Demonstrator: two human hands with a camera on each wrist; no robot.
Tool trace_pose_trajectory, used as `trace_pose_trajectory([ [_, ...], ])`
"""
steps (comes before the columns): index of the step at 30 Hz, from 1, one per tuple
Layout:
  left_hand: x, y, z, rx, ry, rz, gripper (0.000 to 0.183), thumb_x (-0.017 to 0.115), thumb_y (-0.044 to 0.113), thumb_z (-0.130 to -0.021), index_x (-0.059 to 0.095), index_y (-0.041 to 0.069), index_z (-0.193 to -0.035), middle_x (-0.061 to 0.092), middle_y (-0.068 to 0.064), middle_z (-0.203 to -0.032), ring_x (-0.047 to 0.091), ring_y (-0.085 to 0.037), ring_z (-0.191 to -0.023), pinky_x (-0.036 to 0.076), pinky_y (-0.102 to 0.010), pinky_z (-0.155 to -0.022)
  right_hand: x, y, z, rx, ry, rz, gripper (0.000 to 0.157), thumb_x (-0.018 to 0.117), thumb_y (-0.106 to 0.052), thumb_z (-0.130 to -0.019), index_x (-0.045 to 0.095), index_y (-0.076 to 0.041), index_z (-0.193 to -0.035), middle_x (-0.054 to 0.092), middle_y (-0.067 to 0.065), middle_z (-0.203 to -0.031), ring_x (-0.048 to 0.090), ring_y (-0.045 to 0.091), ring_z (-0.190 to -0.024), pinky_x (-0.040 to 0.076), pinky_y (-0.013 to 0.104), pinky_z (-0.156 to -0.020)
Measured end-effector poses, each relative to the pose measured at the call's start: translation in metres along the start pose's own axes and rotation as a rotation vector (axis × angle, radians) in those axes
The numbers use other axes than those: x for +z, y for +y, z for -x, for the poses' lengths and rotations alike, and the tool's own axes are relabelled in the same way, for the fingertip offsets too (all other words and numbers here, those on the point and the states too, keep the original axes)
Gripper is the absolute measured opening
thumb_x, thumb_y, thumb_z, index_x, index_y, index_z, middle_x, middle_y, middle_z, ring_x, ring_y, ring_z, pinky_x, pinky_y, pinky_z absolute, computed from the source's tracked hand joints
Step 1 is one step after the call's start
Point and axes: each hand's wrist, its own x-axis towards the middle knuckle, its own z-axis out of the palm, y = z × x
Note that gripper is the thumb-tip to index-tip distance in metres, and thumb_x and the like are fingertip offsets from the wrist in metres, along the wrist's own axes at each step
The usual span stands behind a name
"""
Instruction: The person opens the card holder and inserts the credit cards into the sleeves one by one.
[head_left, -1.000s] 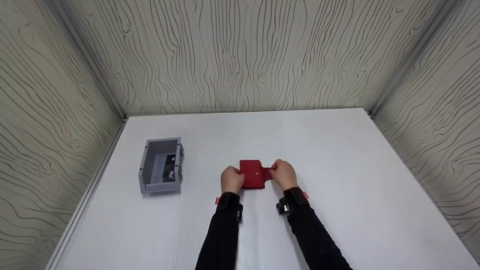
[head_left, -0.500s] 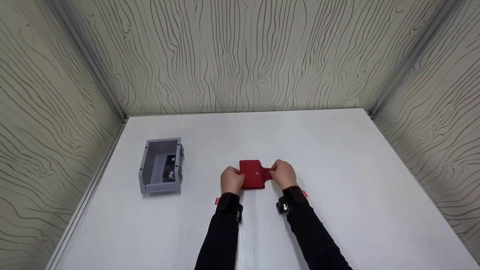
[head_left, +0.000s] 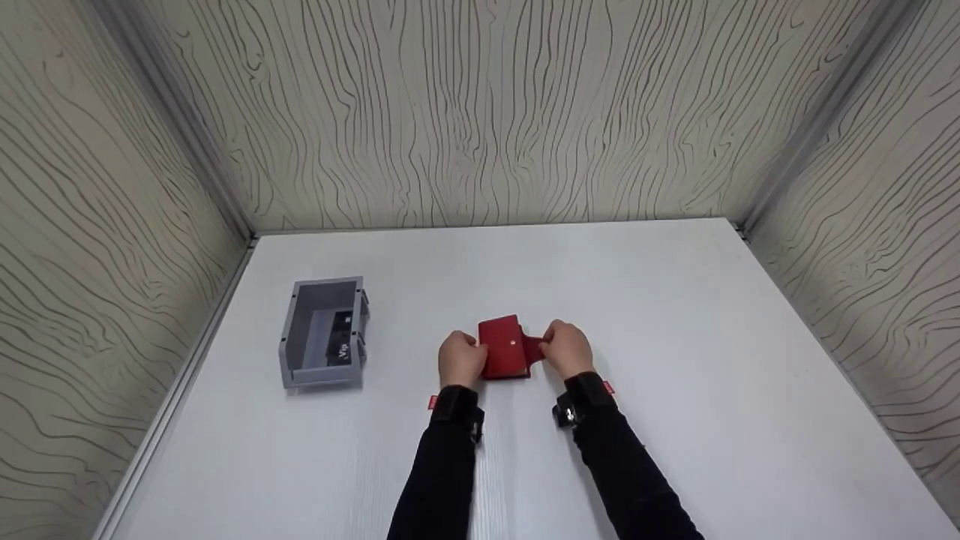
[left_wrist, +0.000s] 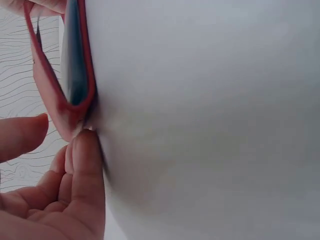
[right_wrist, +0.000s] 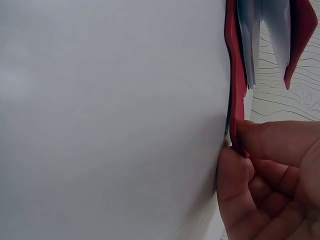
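Observation:
A red card holder [head_left: 504, 346] with a snap button lies at the middle of the table, its top cover partly raised at the right side. Clear sleeves [right_wrist: 276, 27] show between its covers in the right wrist view. At the folded spine is my left hand [head_left: 460, 360], fingertips right against it; the left wrist view shows a gap between the thumb [left_wrist: 22, 137] and the cover. My right hand [head_left: 568, 349] pinches the end of the closing strap [head_left: 532, 348] between thumb and finger, low over the table.
On the left of the table [head_left: 675, 315] stands a grey open bin [head_left: 322, 377] with black cards [head_left: 339, 341] inside, one marked "Vip". Wood-patterned panels [head_left: 480, 112] close in the back and both sides.
The card holder's top cover has lifted and skewed from lying flat. My left hand has shifted very slightly left, while my right hand has kept its place on the strap.

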Motion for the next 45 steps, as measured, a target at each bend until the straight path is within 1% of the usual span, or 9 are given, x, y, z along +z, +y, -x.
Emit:
trace_pose_trajectory([
  [4, -0.002, 0.006, 0.001, 0.036, 0.01, -0.013, 0.013, 0.07, 0.007, -0.082, 0.066, -0.003, -0.088, 0.067, -0.014, -0.083, 0.063, -0.031, -0.083, 0.051, -0.042, -0.077, 0.0, 0.001, 0.001, -0.001, -0.003, 0.001, 0.01, 0.072, -0.005, -0.082, 0.064, 0.001, -0.084, 0.065, 0.014, -0.08, 0.062, 0.033, -0.081, 0.048, 0.046, -0.076],
  [7, -0.003, 0.012, 0.003, 0.072, -0.002, -0.039, 0.012, 0.07, 0.008, -0.084, 0.066, -0.002, -0.088, 0.067, -0.013, -0.084, 0.063, -0.03, -0.083, 0.051, -0.041, -0.077, 0.0, 0.001, 0.001, 0.001, -0.009, 0.002, 0.01, 0.071, -0.005, -0.082, 0.064, 0.001, -0.084, 0.065, 0.014, -0.08, 0.062, 0.033, -0.081, 0.048, 0.046, -0.076],
  [12, 0.002, 0.021, 0.009, 0.14, -0.021, -0.09, 0.009, 0.071, 0.01, -0.085, 0.066, 0.002, -0.084, 0.064, -0.008, -0.08, 0.061, -0.025, -0.079, 0.051, -0.039, -0.075, 0.0, 0.001, 0.0, -0.001, -0.007, -0.005, 0.009, 0.071, -0.005, -0.081, 0.064, 0.001, -0.084, 0.065, 0.015, -0.081, 0.062, 0.034, -0.082, 0.048, 0.046, -0.077],
  [20, 0.013, 0.03, 0.02, 0.331, 0.012, -0.201, 0.023, 0.079, 0.014, -0.079, 0.059, 0.008, -0.07, 0.055, -0.003, -0.073, 0.058, -0.024, -0.074, 0.049, -0.038, -0.069, -0.001, 0.0, 0.0, -0.005, -0.003, -0.018, 0.01, 0.072, -0.005, -0.081, 0.064, 0.001, -0.084, 0.065, 0.015, -0.08, 0.061, 0.034, -0.08, 0.048, 0.046, -0.075],
  [25, 0.018, 0.034, 0.025, 0.376, 0.012, -0.234, 0.025, 0.082, 0.016, -0.077, 0.059, 0.007, -0.072, 0.056, -0.006, -0.077, 0.058, -0.025, -0.077, 0.049, -0.038, -0.069, 0.0, 0.0, -0.001, -0.002, -0.004, -0.014, 0.011, 0.072, -0.006, -0.081, 0.064, 0.001, -0.084, 0.065, 0.015, -0.08, 0.061, 0.033, -0.08, 0.048, 0.046, -0.075],
  [29, 0.021, 0.035, 0.028, 0.409, 0.015, -0.245, 0.026, 0.085, 0.017, -0.075, 0.062, 0.004, -0.077, 0.06, -0.01, -0.082, 0.06, -0.028, -0.082, 0.05, -0.04, -0.074, 0.0, 0.001, 0.0, -0.01, 0.008, -0.012, 0.01, 0.072, -0.005, -0.081, 0.064, 0.001, -0.083, 0.065, 0.015, -0.08, 0.061, 0.034, -0.079, 0.049, 0.046, -0.075],
  [35, 0.027, 0.034, 0.032, 0.418, 0.002, -0.289, 0.033, 0.087, 0.018, -0.072, 0.065, 0.001, -0.088, 0.06, -0.013, -0.091, 0.059, -0.031, -0.088, 0.05, -0.043, -0.081, -0.001, 0.001, 0.002, -0.033, 0.023, -0.014, 0.01, 0.071, -0.004, -0.079, 0.063, 0.001, -0.081, 0.065, 0.015, -0.078, 0.062, 0.034, -0.078, 0.049, 0.046, -0.074],
  [40, 0.031, 0.031, 0.033, 0.446, 0.046, -0.318, 0.038, 0.088, 0.019, -0.069, 0.065, -0.001, -0.092, 0.059, -0.014, -0.091, 0.059, -0.032, -0.086, 0.051, -0.044, -0.077, -0.001, 0.001, 0.002, -0.035, 0.021, -0.032, 0.008, 0.07, -0.004, -0.08, 0.063, 0.001, -0.081, 0.065, 0.014, -0.077, 0.062, 0.033, -0.076, 0.049, 0.046, -0.073],
  [45, 0.034, 0.029, 0.035, 0.489, 0.09, -0.332, 0.038, 0.088, 0.014, -0.066, 0.062, 0.0, -0.091, 0.057, -0.014, -0.09, 0.057, -0.032, -0.085, 0.05, -0.043, -0.076, -0.001, 0.0, 0.003, -0.02, 0.015, -0.038, 0.008, 0.07, -0.004, -0.081, 0.063, 0.001, -0.083, 0.065, 0.014, -0.078, 0.062, 0.032, -0.078, 0.049, 0.046, -0.074],
])
